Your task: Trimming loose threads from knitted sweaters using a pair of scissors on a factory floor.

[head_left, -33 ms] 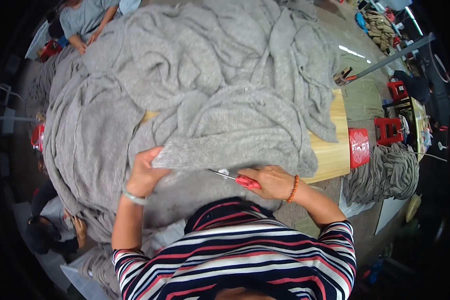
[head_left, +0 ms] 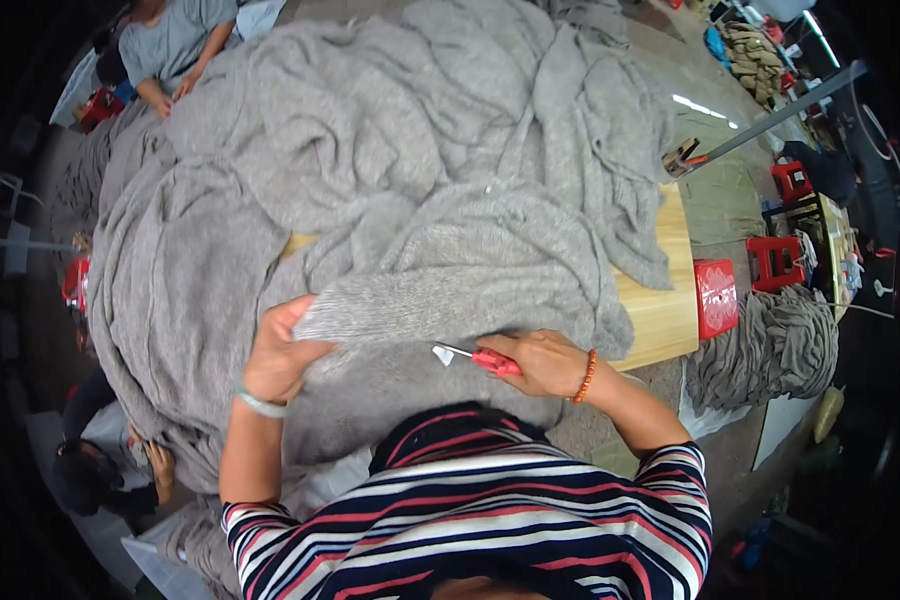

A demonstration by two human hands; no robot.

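Observation:
A large, fluffy grey knit fabric (head_left: 450, 305) lies in folds in front of me. My left hand (head_left: 282, 350) pinches the left end of a raised fold, which stretches smooth toward the right. My right hand (head_left: 548, 362) is closed round red-handled scissors (head_left: 494, 361), their thin metal blade pointing left just below the fold's lower edge. By the blade tip shows a small white label (head_left: 443, 355), against the grey cloth. Whether the blade touches the label or the cloth, I cannot tell.
Fabric covers most of a wooden table (head_left: 670, 325). Right of it are a red stool (head_left: 715, 300) and a heap of grey cloth (head_left: 765, 350). One person (head_left: 175, 50) is at the far left, another (head_left: 100, 465) at the near left. A metal pole (head_left: 770, 115) slants at the far right.
My left hand has shifted slightly left with the fold. The white label shows more fully now, a little lower and left. My right hand with the scissors has hardly moved.

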